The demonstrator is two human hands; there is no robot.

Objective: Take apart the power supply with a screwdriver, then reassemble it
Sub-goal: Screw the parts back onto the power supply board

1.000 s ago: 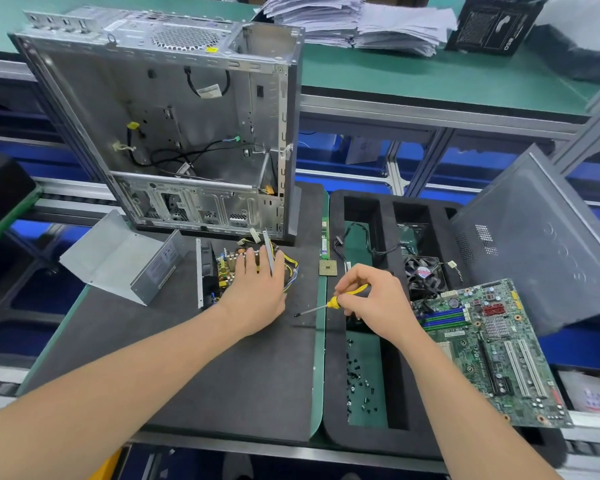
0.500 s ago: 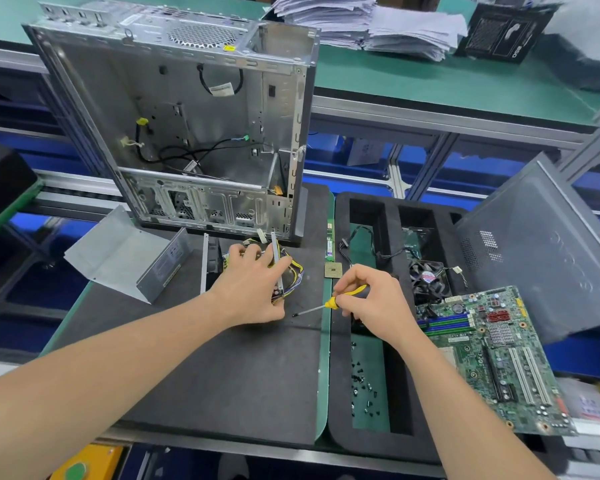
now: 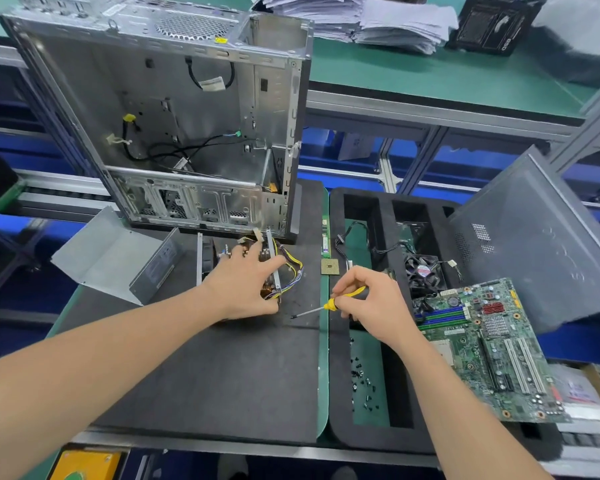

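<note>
1. Head view: my left hand [image 3: 246, 289] clasps the opened power supply [image 3: 208, 256] on the bench [image 3: 205, 375]. Its cover [image 3: 118, 261] lies alongside.
2. My right hand [image 3: 371, 306] pinches the screwdriver [image 3: 329, 304], tip clear of the unit. Mid-disassembly, I reckon. Next: seat the tip squarely in a screw.

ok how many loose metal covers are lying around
2. The power supply cover lies on the black mat, left of the opened power supply. The computer side panel leans at the right, behind the motherboard. Others may be out of view.
</note>
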